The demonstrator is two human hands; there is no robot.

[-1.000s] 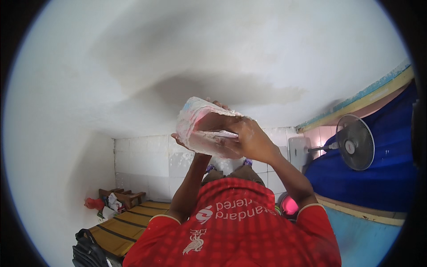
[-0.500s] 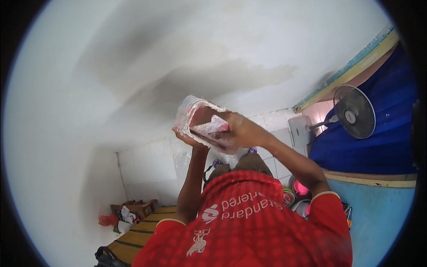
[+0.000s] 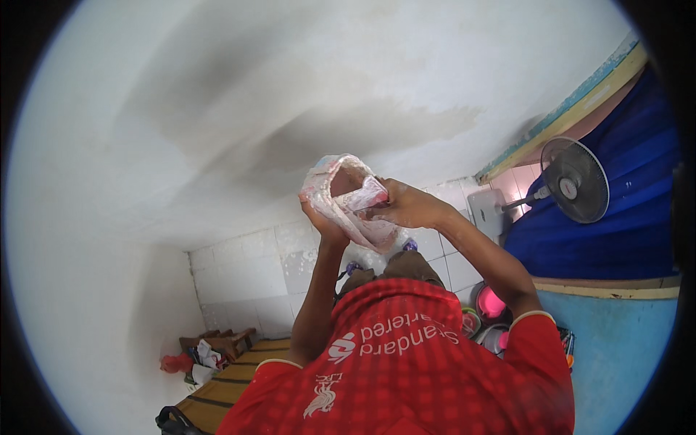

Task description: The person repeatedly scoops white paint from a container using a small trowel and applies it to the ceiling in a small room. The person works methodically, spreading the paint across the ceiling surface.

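Raised in front of me is an open container [image 3: 322,190] with a ragged rim, coated in dried white paste; bluish and reddish patches show on its side. My left hand [image 3: 324,221] is closed around it from the left and below, most of its fingers hidden behind it. At the container's mouth, my right hand [image 3: 406,205] grips a flat, paste-smeared scraper-like piece [image 3: 362,194], white with pink. That piece lies slanted across the opening, partly inside. How much paste is within cannot be made out.
Ahead rises a white wall [image 3: 239,87] with large grey damp-looking patches. A standing fan [image 3: 575,181] is at the right before a blue curtain [image 3: 638,174]. Pink and metal bowls [image 3: 491,301] sit low at right. A brown slatted bench [image 3: 243,370] and cluttered items [image 3: 206,355] lie lower left.
The container has shifted slightly right and its mouth has tilted. My right hand has drawn a little to the right with the scraper-like piece.
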